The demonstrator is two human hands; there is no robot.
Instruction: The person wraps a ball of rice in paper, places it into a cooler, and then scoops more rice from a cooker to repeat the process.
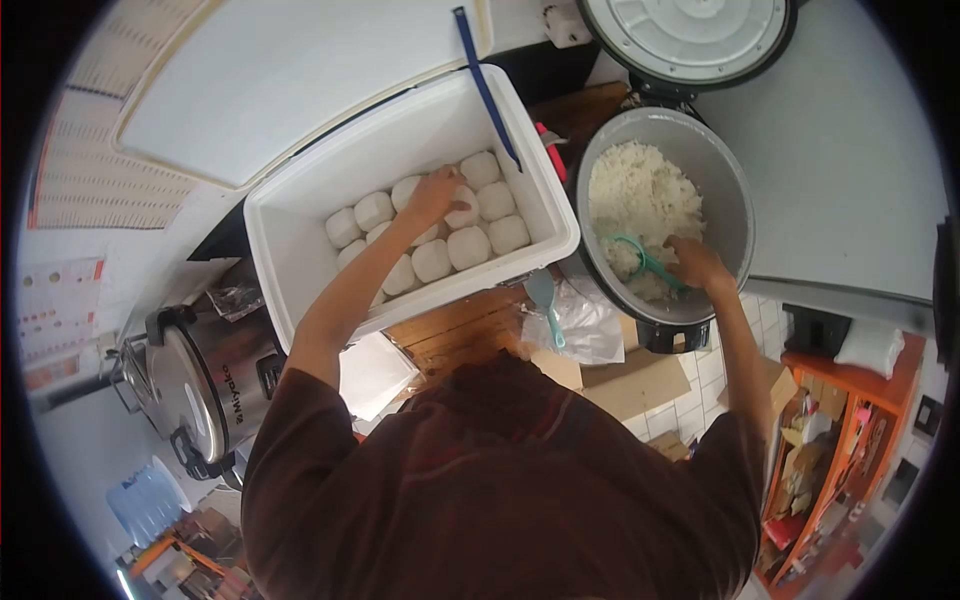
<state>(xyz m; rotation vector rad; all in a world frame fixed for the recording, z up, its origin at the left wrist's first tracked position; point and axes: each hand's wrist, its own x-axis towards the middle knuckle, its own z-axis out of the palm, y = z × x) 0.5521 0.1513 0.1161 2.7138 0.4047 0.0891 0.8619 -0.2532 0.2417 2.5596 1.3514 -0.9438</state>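
Observation:
Inside the white cooler box (262, 235) lie rows of wrapped white rice portions (432, 261). My left hand (437, 196) reaches down onto the portions in the back rows, its fingers bent over one; whether it grips that one is unclear. To the right, a large round cooker pot (738, 200) holds loose white rice (640, 190). My right hand (697, 264) is over the pot's right side, closed on the handle of a green scoop (630, 248), whose round bowl rests in the rice.
The cooker's raised lid (700, 35) stands behind the pot. A blue strap (485, 95) hangs over the cooler's edge. A spatula (541, 291) lies on a plastic bag (590, 320) in front. A closed steel cooker (200, 390) stands left; orange shelves (900, 375) are at right.

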